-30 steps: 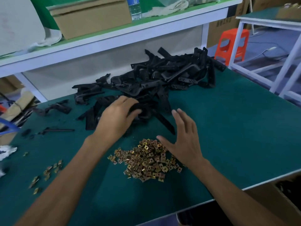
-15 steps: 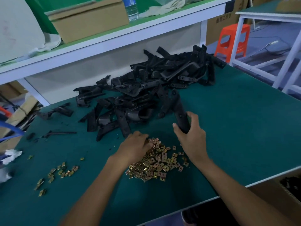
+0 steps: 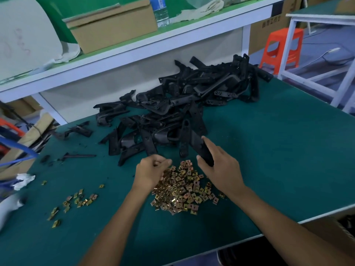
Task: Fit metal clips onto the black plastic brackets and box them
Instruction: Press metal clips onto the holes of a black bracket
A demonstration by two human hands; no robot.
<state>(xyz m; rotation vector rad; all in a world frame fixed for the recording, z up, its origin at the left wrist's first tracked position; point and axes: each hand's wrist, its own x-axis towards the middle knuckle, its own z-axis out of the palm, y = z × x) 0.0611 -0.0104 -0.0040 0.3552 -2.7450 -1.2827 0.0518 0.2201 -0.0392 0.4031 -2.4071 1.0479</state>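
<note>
Two hands (image 3: 151,174) (image 3: 221,169), one stool (image 3: 282,47), one bottle (image 3: 160,10)

The green-topped table (image 3: 278,150) has a white front edge. A tangled pile of black plastic brackets (image 3: 182,104) spreads from its middle toward 12 and 1 o'clock. Just in front of the pile, toward 6 o'clock, sits a heap of brass-coloured metal clips (image 3: 182,189). A thinner scatter of clips (image 3: 76,200) lies at 8 o'clock. Stray bracket pieces (image 3: 78,130) lie at 10 o'clock, and a thin black strip (image 3: 80,156) at 9 o'clock.
</note>
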